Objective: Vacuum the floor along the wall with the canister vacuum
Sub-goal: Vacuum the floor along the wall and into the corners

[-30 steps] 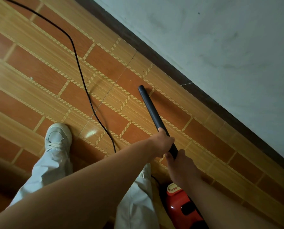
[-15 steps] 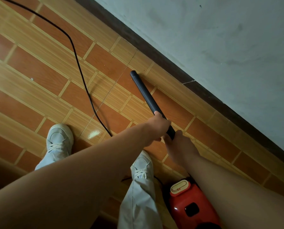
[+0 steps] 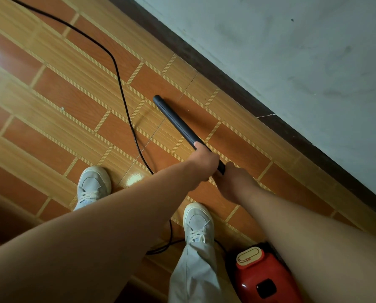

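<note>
Seen from the head, the tiled floor (image 3: 51, 88) ran up to a dark skirting (image 3: 226, 79) under a grey, smudged wall (image 3: 292, 62). A black cord (image 3: 121, 84) came in from the top left, curved across the tiles just left of the tube (image 3: 173, 119), passed under the left forearm and looped out again by the right shoe (image 3: 199, 224). It lay near the tube's line but apart from it. A small white speck (image 3: 62, 108) sat on the tiles well to the left. The left shoe (image 3: 93, 186) stood beside a patch of glare, and a pale trouser leg (image 3: 193, 270) hung over the right one. The red canister (image 3: 261, 274) stood at the lower right, just beside that leg and partly hidden by the right forearm.

The black tube slanted forward and left, its tip low over a tile near the skirting but short of it. Whether the tip touched the floor could not be told.

Both arms reached forward and down. The left hand (image 3: 202, 165) gripped the tube farther along, fingers wrapped round it and knuckles up. The right hand (image 3: 235, 182) held the near end just behind, touching or nearly touching the left. Its fingers curled under the tube and were mostly hidden.
</note>
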`<state>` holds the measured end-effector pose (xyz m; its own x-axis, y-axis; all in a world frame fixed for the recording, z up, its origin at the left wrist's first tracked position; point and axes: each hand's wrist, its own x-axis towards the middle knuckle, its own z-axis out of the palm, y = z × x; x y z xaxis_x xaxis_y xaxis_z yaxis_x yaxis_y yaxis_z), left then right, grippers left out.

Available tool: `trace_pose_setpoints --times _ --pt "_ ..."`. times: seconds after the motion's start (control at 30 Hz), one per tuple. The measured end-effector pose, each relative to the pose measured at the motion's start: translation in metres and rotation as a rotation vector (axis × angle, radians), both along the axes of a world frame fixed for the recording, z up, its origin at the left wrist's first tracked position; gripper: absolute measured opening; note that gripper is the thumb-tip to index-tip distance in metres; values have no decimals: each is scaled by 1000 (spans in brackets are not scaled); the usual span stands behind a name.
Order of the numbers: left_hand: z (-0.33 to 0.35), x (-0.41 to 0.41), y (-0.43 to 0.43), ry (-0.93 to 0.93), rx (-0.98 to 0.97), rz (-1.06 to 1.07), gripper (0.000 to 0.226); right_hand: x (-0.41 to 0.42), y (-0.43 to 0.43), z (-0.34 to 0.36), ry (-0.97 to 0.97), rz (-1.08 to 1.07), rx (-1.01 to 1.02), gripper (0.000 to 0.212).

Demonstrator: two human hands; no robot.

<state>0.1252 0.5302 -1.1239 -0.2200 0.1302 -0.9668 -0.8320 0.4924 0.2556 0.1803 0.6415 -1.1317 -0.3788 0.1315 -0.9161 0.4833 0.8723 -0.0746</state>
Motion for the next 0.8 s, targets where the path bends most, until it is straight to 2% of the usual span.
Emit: trace_pose_setpoints --times 0.07,0.17,0.33,0.5,0.7,0.8 --pt "0 -2 -1 -16 -3 40 62 -1 -1 0 -1 0 7 56" --pt "5 5 -2 -34 20 -32 57 8 0 2 -36 -10 3 56" --pt "11 21 -2 -62 10 -13 77 21 1 8 -78 -18 -7 55" --pt "-1 8 -3 -5 -3 32 76 2 -3 1 -28 4 1 57" --pt "-1 -2 19 12 68 11 66 7 13 1 -23 -228 14 58" --pt "0 3 35 -10 115 -25 67 15 28 5 -31 -276 43 56"
